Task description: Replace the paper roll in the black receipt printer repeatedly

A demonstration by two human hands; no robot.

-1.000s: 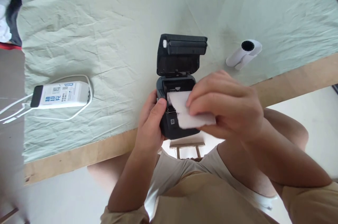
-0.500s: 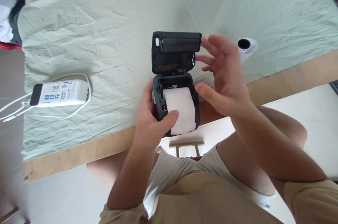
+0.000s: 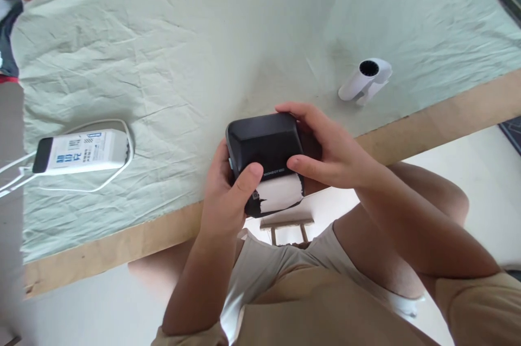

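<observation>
I am gripping the printer (image 3: 266, 157) with left hand (image 3: 228, 191) and right hand (image 3: 331, 153) | apparently steadying its lid (image 3: 262, 139) | paper (image 3: 281, 193) is protruding

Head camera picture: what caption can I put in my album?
Left hand and right hand hold a black printer, with white paper poking out.

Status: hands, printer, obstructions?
Left grip and right grip on NIIMBOT printer. Lid down, latching unclear; white paper showing past its front edge. White roll apart at right, not blocking.
</observation>
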